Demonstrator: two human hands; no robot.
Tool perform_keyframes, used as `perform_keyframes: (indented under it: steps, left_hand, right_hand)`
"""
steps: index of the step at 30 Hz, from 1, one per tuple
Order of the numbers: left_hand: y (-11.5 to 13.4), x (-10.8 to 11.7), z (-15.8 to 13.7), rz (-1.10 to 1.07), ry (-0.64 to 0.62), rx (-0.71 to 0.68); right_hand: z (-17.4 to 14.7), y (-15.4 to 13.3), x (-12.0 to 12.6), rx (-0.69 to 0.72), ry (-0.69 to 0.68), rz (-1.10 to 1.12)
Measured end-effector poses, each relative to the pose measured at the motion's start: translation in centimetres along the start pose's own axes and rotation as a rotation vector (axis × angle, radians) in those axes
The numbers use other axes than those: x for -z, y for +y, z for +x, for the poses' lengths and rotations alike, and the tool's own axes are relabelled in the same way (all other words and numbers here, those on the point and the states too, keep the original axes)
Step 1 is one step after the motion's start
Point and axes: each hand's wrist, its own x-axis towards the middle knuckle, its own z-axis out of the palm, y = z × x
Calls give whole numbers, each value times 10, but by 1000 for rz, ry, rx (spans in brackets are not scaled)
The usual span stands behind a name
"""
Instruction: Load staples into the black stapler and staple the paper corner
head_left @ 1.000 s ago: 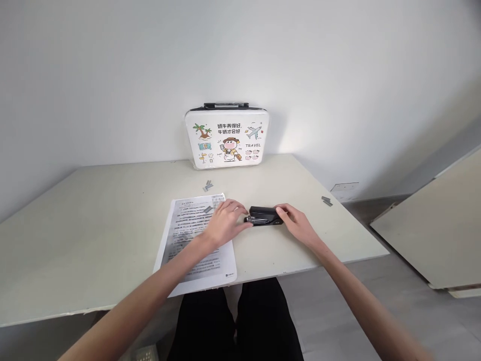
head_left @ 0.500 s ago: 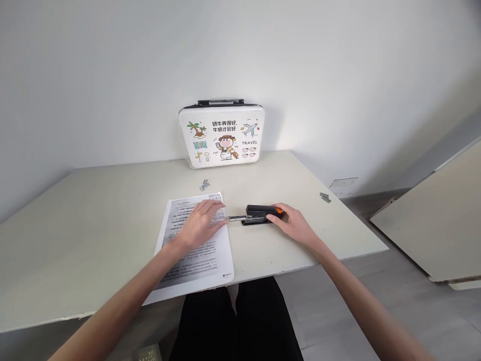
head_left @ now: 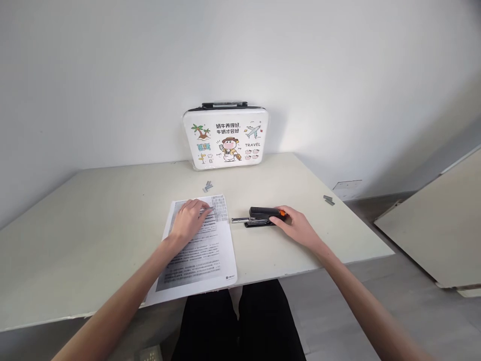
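Note:
My right hand (head_left: 295, 225) is closed around the rear end of a black stapler (head_left: 259, 212) with an orange part near its back. From the stapler's left end sticks out its metal staple tray (head_left: 239, 219). My left hand (head_left: 190, 218) is above a printed sheet of paper (head_left: 199, 276), its thumb and fingers pinched together. Between those fingertips a small grey strip of staples (head_left: 209, 208) shows. The sheet lies flat, its near edge reaching the table's front edge, and my left hand covers part of its text.
Behind the sheet lie several loose strips of staples (head_left: 208, 186); more staple strips (head_left: 328, 200) are near the table's right edge. A white cartoon-printed case (head_left: 227, 140) with a black handle stands against the wall. The table (head_left: 93, 230) ends just before my lap.
My left hand has moved left, away from the end of the staple tray, and is now over the paper. My right hand keeps its hold on the stapler. The view has shifted slightly.

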Motion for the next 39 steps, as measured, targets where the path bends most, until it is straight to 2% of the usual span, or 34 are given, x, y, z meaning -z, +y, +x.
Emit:
perform_keyframes:
  steps: [6, 10, 14, 21, 27, 39]
  left_hand:
    - [34, 8, -3, -325, -79, 76]
    - [56, 5, -3, -456, -138, 85]
    - [68, -2, -3, -560, -216, 71]
    - [73, -18, -7, -412, -111, -92]
    - [74, -26, -10, -421, -111, -102]
    - [78, -23, -11, -369, -141, -104]
  right_hand:
    - [0, 4, -1, 7, -1, 4]
    - [1, 7, -2, 20, 0, -3]
    - [2, 8, -1, 26, 4, -16]
    - [1, 4, 0, 32, 6, 1]
    - [1, 4, 1, 46, 2, -5]
    - [1, 4, 2, 36, 3, -13]
